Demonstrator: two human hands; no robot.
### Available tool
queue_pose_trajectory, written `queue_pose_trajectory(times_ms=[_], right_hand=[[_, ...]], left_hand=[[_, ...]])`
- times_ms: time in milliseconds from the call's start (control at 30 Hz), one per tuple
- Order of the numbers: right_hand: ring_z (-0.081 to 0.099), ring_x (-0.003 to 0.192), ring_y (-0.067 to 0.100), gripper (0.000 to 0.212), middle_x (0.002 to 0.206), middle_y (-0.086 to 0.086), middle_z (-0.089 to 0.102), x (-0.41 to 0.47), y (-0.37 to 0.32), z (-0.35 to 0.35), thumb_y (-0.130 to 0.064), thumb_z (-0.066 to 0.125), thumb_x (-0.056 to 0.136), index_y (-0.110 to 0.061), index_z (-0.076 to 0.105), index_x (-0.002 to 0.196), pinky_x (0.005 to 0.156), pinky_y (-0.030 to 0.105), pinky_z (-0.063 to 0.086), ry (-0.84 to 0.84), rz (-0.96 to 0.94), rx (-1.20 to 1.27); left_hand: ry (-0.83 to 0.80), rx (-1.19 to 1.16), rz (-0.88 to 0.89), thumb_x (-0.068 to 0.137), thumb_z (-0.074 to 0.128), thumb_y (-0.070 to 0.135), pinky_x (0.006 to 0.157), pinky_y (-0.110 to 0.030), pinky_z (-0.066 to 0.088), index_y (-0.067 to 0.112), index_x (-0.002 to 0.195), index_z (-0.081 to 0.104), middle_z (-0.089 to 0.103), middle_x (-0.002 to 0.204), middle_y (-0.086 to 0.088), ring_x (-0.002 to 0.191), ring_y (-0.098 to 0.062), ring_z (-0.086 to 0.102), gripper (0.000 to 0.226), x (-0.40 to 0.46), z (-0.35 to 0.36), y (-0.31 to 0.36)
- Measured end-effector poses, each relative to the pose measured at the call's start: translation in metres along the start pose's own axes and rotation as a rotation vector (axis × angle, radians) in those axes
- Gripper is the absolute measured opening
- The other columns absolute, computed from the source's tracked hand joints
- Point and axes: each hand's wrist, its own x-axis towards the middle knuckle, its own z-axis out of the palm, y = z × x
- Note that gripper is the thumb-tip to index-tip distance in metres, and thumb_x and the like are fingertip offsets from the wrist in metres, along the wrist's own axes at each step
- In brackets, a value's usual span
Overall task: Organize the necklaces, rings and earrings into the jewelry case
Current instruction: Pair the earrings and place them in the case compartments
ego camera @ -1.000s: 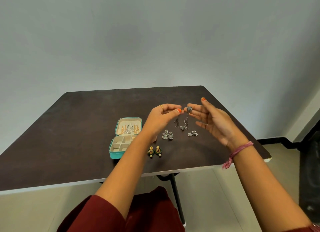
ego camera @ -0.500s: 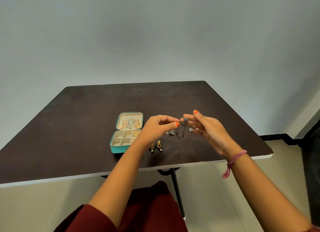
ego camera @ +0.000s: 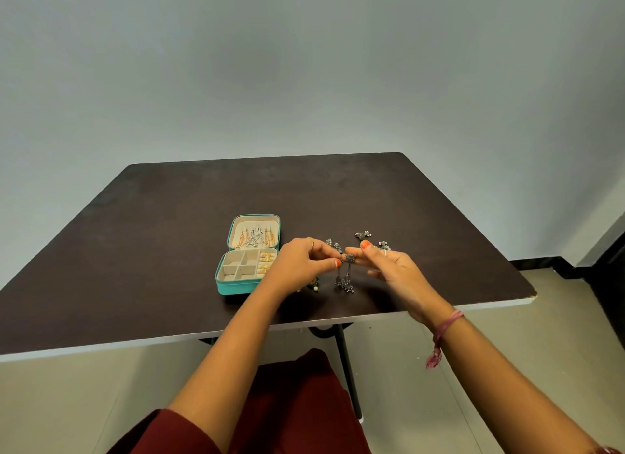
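A person's left hand [ego camera: 301, 262] and right hand [ego camera: 389, 267] meet above a dark worktop [ego camera: 135, 250], both pinching the flower-shaped top of a long silver drop earring [ego camera: 345, 274] whose dangling lower part hangs down to just touch, or nearly touch, the surface. The left grip closes on the stud end with thumb and forefinger; the right grip holds the same top from the other side, its remaining fingers spread loosely. Just to the left stands the open teal jewelry case [ego camera: 248, 260], chains and earrings hung in its lid, gold pieces in its right-hand compartments, the other compartments apparently vacant. More silver earrings [ego camera: 363, 235] lie beyond the hands; a green-and-pearl piece [ego camera: 314, 284] peeks out beneath the left wrist. The earring looks light, jointed and floppy, likely to swing or snag, with a thin post that could bend; the rigid top appears the safest place to hold it.
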Motion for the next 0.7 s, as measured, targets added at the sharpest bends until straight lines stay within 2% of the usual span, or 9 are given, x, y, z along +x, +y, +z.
queue_pose_trajectory(times_ms=[67, 133, 267, 333, 467, 700], right_hand=[[0.057, 0.115, 0.001, 0.041, 0.110, -0.013, 0.070, 0.001, 0.005, 0.001, -0.052, 0.046, 0.092, -0.027, 0.070, 0.113, 0.110, 0.038, 0.036, -0.012, 0.005, -0.010], [0.056, 0.115, -0.001, 0.042, 0.110, -0.012, 0.070, 0.002, 0.009, 0.003, -0.054, 0.047, 0.090, -0.027, 0.071, 0.112, 0.111, 0.036, 0.035, -0.019, 0.007, -0.005], [0.059, 0.110, -0.004, 0.034, 0.108, -0.013, 0.071, 0.004, 0.014, 0.004, -0.047, 0.048, 0.093, -0.027, 0.072, 0.108, 0.109, 0.026, 0.036, -0.033, 0.020, -0.001], [0.059, 0.108, -0.005, 0.032, 0.107, -0.013, 0.071, 0.004, 0.017, 0.004, -0.044, 0.049, 0.094, -0.026, 0.072, 0.108, 0.106, 0.022, 0.037, -0.043, 0.025, 0.004], [0.060, 0.109, -0.004, 0.037, 0.109, -0.012, 0.071, 0.007, 0.021, 0.004, -0.045, 0.048, 0.094, -0.022, 0.071, 0.111, 0.103, 0.020, 0.038, -0.066, 0.041, -0.012], [0.058, 0.106, -0.005, 0.036, 0.110, -0.013, 0.067, 0.011, 0.020, 0.003, -0.048, 0.043, 0.096, -0.026, 0.068, 0.109, 0.095, 0.014, 0.037, -0.076, 0.086, -0.061]], left_hand=[[-0.014, 0.042, -0.009, 0.084, 0.071, 0.024, 0.075, -0.025, 0.053, 0.033, 0.085, 0.070, 0.071, 0.081, 0.007, 0.077, -0.005, 0.064, 0.008, 0.001, 0.000, 0.000], [-0.027, 0.083, -0.026, 0.085, 0.070, 0.024, 0.072, -0.019, 0.050, 0.030, 0.085, 0.070, 0.071, 0.082, 0.007, 0.076, -0.003, 0.063, 0.007, 0.002, 0.001, 0.001], [-0.029, 0.215, -0.037, 0.086, 0.068, 0.022, 0.059, -0.007, 0.039, 0.022, 0.094, 0.073, 0.068, 0.081, 0.005, 0.067, 0.001, 0.056, 0.010, 0.006, 0.005, 0.003], [-0.046, 0.254, -0.061, 0.087, 0.066, 0.021, 0.059, -0.012, 0.040, 0.019, 0.097, 0.074, 0.070, 0.087, 0.001, 0.073, -0.005, 0.058, 0.013, 0.009, 0.007, 0.004], [-0.114, 0.314, -0.121, 0.089, 0.063, 0.022, 0.071, -0.021, 0.047, 0.020, 0.097, 0.072, 0.070, 0.095, -0.002, 0.084, -0.016, 0.066, 0.012, 0.015, 0.011, 0.005], [-0.191, 0.390, -0.185, 0.092, 0.057, 0.017, 0.075, -0.025, 0.049, 0.015, 0.097, 0.072, 0.071, 0.098, -0.007, 0.089, -0.021, 0.068, 0.016, 0.022, 0.013, 0.008]])
